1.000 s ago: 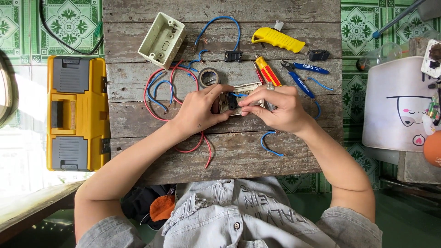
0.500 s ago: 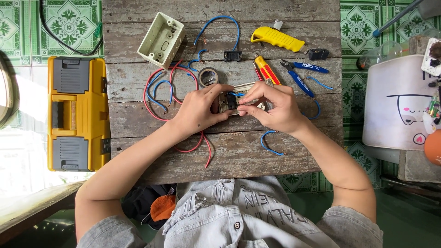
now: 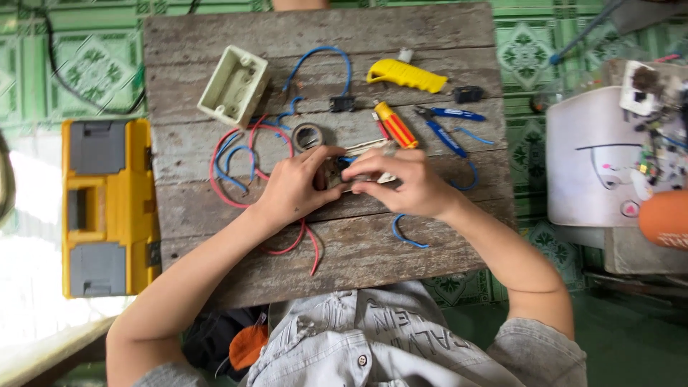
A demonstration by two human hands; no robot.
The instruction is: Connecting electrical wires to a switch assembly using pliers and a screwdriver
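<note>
My left hand (image 3: 294, 188) and my right hand (image 3: 405, 185) meet at the middle of a weathered wooden table (image 3: 358, 251). Between the fingers of both hands sits a small dark electrical part (image 3: 331, 174) with a pale plate; most of it is hidden by my fingers. Red wire (image 3: 287, 240) and blue wire (image 3: 231, 161) loop out from under my left hand. A short blue wire piece (image 3: 405, 235) lies below my right wrist.
On the table lie a cream junction box (image 3: 233, 86), a tape roll (image 3: 307, 136), a yellow utility knife (image 3: 406, 74), a red-yellow screwdriver (image 3: 395, 124) and blue-handled pliers (image 3: 446, 127). A yellow-grey toolbox (image 3: 107, 208) stands left; a white container (image 3: 595, 158) stands right.
My right hand has shifted slightly left, fingers closing tighter over the part. The left hand holds the same spot.
</note>
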